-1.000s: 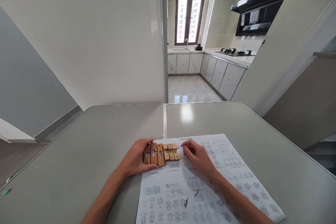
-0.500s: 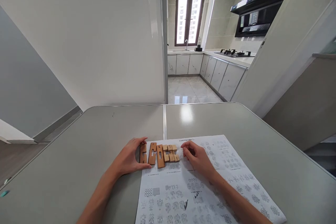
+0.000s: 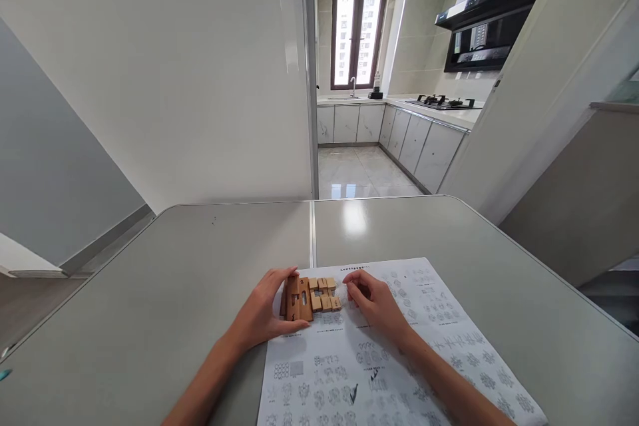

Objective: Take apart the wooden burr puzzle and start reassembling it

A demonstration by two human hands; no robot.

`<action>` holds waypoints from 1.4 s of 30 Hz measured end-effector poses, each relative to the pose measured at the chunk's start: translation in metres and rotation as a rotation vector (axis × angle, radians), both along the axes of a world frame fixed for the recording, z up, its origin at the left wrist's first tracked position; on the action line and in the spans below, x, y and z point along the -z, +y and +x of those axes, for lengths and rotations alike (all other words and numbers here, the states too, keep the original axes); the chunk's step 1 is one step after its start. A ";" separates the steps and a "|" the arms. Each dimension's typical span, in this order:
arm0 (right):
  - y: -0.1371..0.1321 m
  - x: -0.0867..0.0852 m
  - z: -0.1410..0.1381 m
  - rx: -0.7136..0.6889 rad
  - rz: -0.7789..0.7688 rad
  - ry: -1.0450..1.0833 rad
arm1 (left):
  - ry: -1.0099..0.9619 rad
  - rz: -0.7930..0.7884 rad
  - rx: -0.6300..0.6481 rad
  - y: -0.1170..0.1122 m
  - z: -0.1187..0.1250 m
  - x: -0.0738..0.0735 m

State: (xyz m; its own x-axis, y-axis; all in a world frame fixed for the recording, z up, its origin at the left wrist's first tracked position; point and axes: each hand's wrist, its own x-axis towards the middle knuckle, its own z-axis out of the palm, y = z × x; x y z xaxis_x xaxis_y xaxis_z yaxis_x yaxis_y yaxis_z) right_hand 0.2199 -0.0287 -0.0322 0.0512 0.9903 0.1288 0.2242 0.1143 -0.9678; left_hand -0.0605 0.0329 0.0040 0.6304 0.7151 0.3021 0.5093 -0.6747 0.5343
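My left hand [image 3: 260, 309] spans the dark brown wooden puzzle pieces [image 3: 302, 309], thumb at their near end and fingertips at the far end. These slotted pieces, some marked with numbers, stand pressed side by side. Right against them lie several lighter wooden puzzle pieces [image 3: 325, 304] with notches, set in two rows. My right hand [image 3: 375, 303] rests just right of the light pieces, fingers curled in, apart from them; I see nothing between its fingers. Under the pieces and my right hand is a printed sheet of paper [image 3: 344, 339] with many small diagrams.
The grey table [image 3: 239, 233] has a seam [image 3: 313, 239] running down its middle. A small teal object [image 3: 4, 374] is at its left edge. Beyond the table are a white wall [image 3: 200, 80] and a kitchen with white cabinets [image 3: 347, 123].
My left hand has moved right, and the dark pieces that had gaps between them are now closed up against each other. My right hand has stayed nearly in place.
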 end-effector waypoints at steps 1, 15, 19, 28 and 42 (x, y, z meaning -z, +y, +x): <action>0.000 0.000 0.000 -0.002 0.000 0.001 | -0.005 -0.006 0.005 -0.001 0.002 0.001; -0.001 -0.002 -0.002 -0.002 -0.013 -0.012 | 0.054 -0.061 0.009 -0.001 0.007 0.004; -0.002 -0.002 -0.002 -0.007 -0.020 -0.008 | 0.027 -0.042 0.000 -0.003 0.006 0.000; -0.005 -0.009 -0.007 -0.150 -0.026 0.135 | -0.123 0.166 -0.040 -0.011 0.012 -0.007; -0.005 -0.019 -0.014 -0.409 -0.170 0.423 | -0.274 -0.008 -0.010 -0.024 0.065 -0.002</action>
